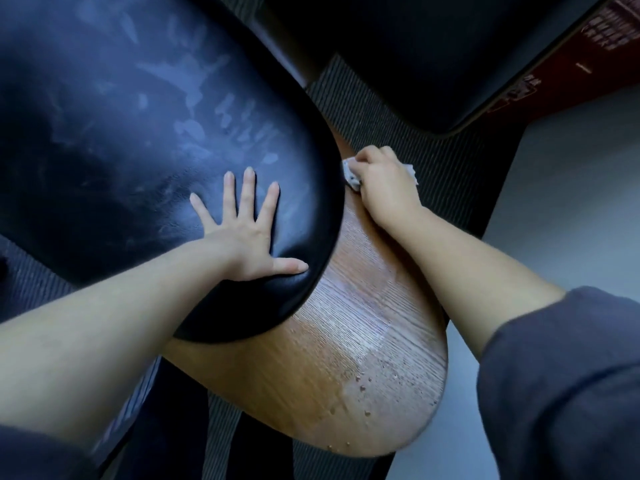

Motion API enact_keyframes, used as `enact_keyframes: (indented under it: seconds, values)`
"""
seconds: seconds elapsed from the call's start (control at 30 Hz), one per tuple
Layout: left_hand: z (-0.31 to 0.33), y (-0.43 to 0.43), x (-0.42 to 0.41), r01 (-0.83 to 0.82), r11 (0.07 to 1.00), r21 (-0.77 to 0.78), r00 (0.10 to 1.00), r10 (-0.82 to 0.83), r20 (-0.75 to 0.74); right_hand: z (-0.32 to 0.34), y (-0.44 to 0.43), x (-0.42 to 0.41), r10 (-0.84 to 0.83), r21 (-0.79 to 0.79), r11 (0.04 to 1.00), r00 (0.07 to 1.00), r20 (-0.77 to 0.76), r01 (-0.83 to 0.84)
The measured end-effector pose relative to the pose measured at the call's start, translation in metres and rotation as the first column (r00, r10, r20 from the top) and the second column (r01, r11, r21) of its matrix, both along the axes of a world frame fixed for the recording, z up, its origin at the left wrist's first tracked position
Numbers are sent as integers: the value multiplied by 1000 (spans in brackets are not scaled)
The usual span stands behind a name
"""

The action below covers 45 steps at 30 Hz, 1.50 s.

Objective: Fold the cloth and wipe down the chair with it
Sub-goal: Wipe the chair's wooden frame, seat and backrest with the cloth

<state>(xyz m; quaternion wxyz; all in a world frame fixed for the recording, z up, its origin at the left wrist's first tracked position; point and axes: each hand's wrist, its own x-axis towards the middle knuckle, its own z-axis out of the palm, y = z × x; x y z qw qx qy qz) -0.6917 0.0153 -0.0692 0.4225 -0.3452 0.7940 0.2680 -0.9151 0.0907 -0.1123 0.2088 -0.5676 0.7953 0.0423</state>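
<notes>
**A:** Chair condition?
**B:** The wooden chair (346,358) showed wet streaks and droplets. The left hand (242,233) lay flat on the black cushion (138,133), fingers (248,192) released and spread.
**A:** Cloth location?
**B:** The right hand (384,181) grasped the cloth (351,174) against the wood's far edge.

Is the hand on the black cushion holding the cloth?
No, the left hand lies flat and bare on the black cushion; the right hand grips the cloth.
</notes>
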Motion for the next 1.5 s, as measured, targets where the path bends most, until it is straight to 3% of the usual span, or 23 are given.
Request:
enact_keyframes:
  seconds: [0.3, 0.47, 0.53, 0.67, 0.9, 1.1, 1.3, 1.5]
  values:
    - [-8, 0, 3, 5, 1000, -10, 1000, -5, 3, -22, -13, -10, -152, -41, 987, 981, 121, 158]
    - [-2, -1, 0, 0, 1000, -4, 1000, 1, 20, 55, 73, 18, 245, -163, 964, 936, 253, -208]
    - [-1, -1, -1, -2, 1000, -8, 1000, 2, 19, 58, 82, 15, 277, -9, 959, 935, 221, -282]
    - [1, 1, 1, -10, 1000, -27, 1000, 10, -12, 52, 69, 10, 151, 201, 961, 968, 200, -191]
    - [15, 13, 12, -58, 993, -106, 988, 42, -149, 109, 138, 41, 137, 101, 983, 982, 133, -151]
    - [24, 38, 41, -45, 992, -119, 962, 12, -271, 80, 92, 61, 129, 230, 967, 989, -72, -109]
    - [33, 42, 85, 89, 983, -160, 950, -132, -282, 100, 133, 104, 193, 181, 966, 981, -34, -184]
    - [35, 35, 84, 119, 983, -138, 958, -150, -243, 86, 104, 95, 111, 277, 957, 992, -57, -91]
